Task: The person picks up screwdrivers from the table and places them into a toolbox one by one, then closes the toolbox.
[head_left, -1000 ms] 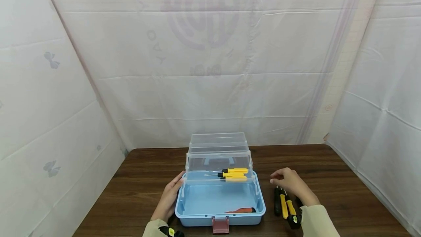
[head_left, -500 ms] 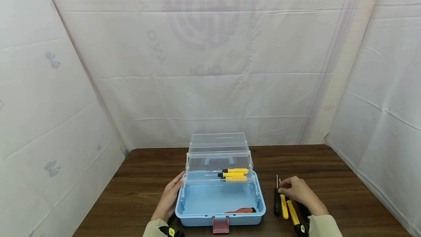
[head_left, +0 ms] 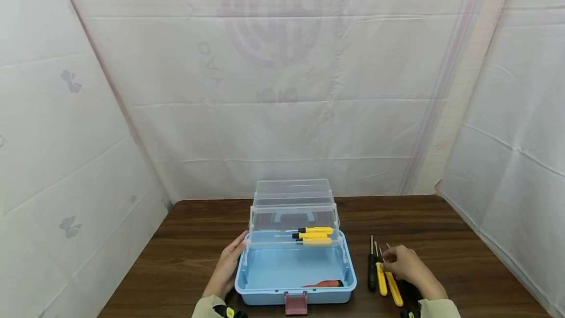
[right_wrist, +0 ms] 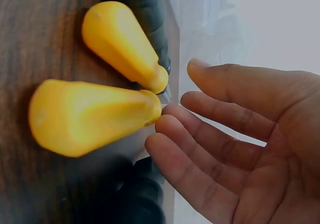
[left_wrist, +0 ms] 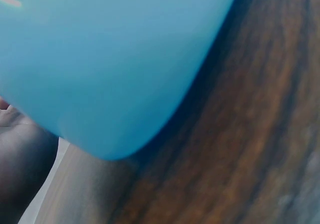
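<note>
My left hand (head_left: 226,266) rests against the left side of the light-blue toolbox (head_left: 262,298), fingers straight along its rim. The left wrist view shows the box wall (left_wrist: 115,83) close up. Over the screwdrivers to the right of the box is my right hand (head_left: 407,265). In the right wrist view its fingertips lie right at the neck of one yellow-handled screwdriver (right_wrist: 90,116), thumb apart from the fingers. A second yellow screwdriver (right_wrist: 117,41) lies beside it. Left of these is a dark-green-handled screwdriver (head_left: 372,274); another dark handle (right_wrist: 142,196) sits on the other side.
The box stands open, its clear lid (head_left: 292,186) tipped back. Several yellow-handled screwdrivers (head_left: 315,235) lie in the clear raised tray (head_left: 269,245). An orange-handled tool (head_left: 325,283) lies in the box bottom. A pink latch (head_left: 296,303) hangs in front. Wooden table (head_left: 190,244) underneath.
My right hand has drawn back toward me and slightly right over the screwdrivers, uncovering the dark-green one and more of the yellow ones. My left hand has stayed on the box.
</note>
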A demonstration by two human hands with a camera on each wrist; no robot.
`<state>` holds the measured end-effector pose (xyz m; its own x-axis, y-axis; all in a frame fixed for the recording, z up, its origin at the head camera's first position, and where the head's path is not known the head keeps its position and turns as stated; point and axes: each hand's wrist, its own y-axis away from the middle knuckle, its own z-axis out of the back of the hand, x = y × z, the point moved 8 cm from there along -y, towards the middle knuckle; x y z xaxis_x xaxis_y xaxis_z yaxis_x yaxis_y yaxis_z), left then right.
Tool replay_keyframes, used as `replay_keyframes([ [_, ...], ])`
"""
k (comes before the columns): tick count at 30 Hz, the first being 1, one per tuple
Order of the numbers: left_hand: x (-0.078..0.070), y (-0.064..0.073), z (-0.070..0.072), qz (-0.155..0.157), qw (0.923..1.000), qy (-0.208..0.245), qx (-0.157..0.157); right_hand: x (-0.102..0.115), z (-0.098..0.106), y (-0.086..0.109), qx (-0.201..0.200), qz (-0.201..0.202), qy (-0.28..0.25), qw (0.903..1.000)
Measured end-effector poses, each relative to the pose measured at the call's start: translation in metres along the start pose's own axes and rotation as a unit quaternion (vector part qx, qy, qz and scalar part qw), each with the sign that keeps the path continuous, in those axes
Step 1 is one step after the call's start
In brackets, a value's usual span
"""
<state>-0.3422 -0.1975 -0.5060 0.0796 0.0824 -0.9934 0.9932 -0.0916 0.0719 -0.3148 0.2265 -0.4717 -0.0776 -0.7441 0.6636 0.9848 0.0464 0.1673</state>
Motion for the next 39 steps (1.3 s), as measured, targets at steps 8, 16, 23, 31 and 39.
replay_keyframes([
  [8,0.001,0.001,0.002,0.002,1.0000,-0.006,-0.002,-0.006,-0.002,0.000,0.005,-0.010,0.017,0.9998],
  [16,0.003,-0.001,0.004,0.009,0.9999,-0.009,-0.006,-0.011,-0.005,0.001,-0.002,-0.008,0.064,0.9979],
  [23,0.004,-0.002,0.004,0.010,0.9999,-0.007,-0.004,-0.012,-0.009,0.004,-0.012,0.003,0.040,0.9991],
  [31,0.002,-0.002,0.002,0.006,0.9999,-0.009,-0.003,-0.015,-0.012,0.004,-0.014,-0.023,0.015,0.9995],
  [39,0.002,-0.001,0.002,0.004,1.0000,-0.006,-0.002,-0.015,-0.013,0.005,-0.021,-0.027,0.026,0.9991],
])
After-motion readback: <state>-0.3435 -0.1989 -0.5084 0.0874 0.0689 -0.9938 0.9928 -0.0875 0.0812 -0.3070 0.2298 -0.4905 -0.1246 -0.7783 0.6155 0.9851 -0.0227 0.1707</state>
